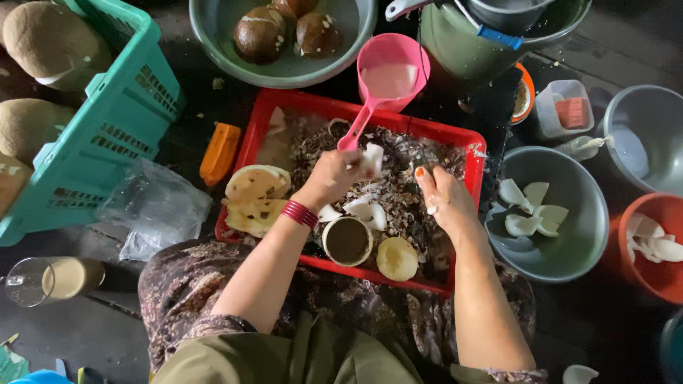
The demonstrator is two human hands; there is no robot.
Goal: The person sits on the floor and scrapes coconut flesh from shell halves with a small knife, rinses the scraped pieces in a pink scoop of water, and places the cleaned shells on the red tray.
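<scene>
- The left hand [333,174] is clenched around a white chunk of coconut flesh [371,158], holding it up over the middle of the red plastic crate [270,107].
- The right hand [445,199] sits just beside it, palm down, fingers curled in narrow; a dark blade-like thing seems to poke out above them, but I cannot tell for sure what it grips.
- Under both hands, the crate is heaped with brown shavings of coconut skin [398,206], with loose white pieces lying among them.
- Near the left wrist, with its red bangles [300,213], an empty half coconut shell [347,240] stands open side up, a pale round shell piece [397,258] touching its right.
- A pink plastic scoop [390,71] leans on the crate's far edge, milky liquid inside.
- To the right, a grey-green bowl [569,263] holds peeled white pieces; further right an orange bowl [644,277] holds more.
- Beyond the crate, a grey basin [213,43] carries brown peeled coconuts.
- Off to the left, a teal plastic basket [107,135] stands tilted beside husked coconuts.
</scene>
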